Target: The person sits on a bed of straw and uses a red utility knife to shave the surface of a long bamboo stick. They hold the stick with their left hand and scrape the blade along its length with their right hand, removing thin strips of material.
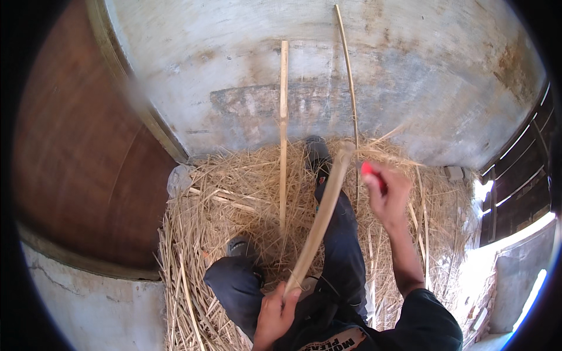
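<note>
My left hand (276, 313) is closed around the near end of a long split bamboo strip (319, 225). The strip slants up and away from my lap, over my right leg, to a far end near the middle of the view. My right hand (389, 196) grips a red-handled tool (373, 176) just right of that far end. Motion blurs this hand, and the tool's blade cannot be made out. Thin pale shavings (383, 153) stick out around the strip's far end.
Two bamboo strips, one thicker (283, 117) and one thinner (349, 76), lean on the stained wall (246, 64). Shavings and split pieces (216, 175) cover the floor around my shoes. A brown panel (82, 152) stands at left, dark slats (524, 169) at right.
</note>
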{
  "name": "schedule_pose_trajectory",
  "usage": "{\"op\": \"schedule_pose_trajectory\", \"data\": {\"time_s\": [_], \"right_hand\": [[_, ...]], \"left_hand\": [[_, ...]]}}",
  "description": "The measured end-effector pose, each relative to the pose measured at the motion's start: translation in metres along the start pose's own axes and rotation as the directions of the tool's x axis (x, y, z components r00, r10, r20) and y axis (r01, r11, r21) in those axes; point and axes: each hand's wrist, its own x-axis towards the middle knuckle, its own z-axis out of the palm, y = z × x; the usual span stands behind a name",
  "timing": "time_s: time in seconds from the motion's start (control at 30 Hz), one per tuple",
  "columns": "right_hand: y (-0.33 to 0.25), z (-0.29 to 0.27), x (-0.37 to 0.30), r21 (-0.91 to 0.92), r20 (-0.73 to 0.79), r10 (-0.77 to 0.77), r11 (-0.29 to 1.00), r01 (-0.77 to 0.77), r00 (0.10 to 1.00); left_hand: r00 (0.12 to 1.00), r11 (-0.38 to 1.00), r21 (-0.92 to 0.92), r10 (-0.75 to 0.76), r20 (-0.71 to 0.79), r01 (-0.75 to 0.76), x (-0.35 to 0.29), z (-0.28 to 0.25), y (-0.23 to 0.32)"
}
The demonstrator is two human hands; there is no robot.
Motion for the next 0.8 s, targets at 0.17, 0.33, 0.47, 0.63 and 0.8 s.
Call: {"op": "schedule_pose_trajectory", "data": {"time_s": [0.17,0.33,0.47,0.63,0.8], "right_hand": [[-0.058,0.011,-0.054,0.198,0.305,-0.118,0.978,0.058,0.945],[-0.076,0.018,-0.076,0.232,0.336,-0.213,0.963,0.139,0.918],[-0.076,0.018,-0.076,0.204,0.328,-0.219,0.966,0.158,0.919],[-0.077,0.017,-0.072,0.167,0.316,-0.234,0.968,0.189,0.92],[-0.075,0.015,-0.068,0.124,0.287,-0.254,0.966,0.227,0.924]], "left_hand": [[0.999,0.999,-0.052,-0.003,-0.039,0.001,0.029,-0.004,0.001],[0.998,0.999,-0.026,0.038,-0.054,-0.04,0.042,-0.004,0.019],[0.987,0.993,0.066,0.106,-0.118,-0.099,0.043,0.0,0.034],[0.984,0.991,0.099,0.102,-0.147,-0.087,0.042,0.002,0.038],[0.985,0.988,0.131,0.097,-0.142,-0.078,0.039,0.002,0.034]]}}
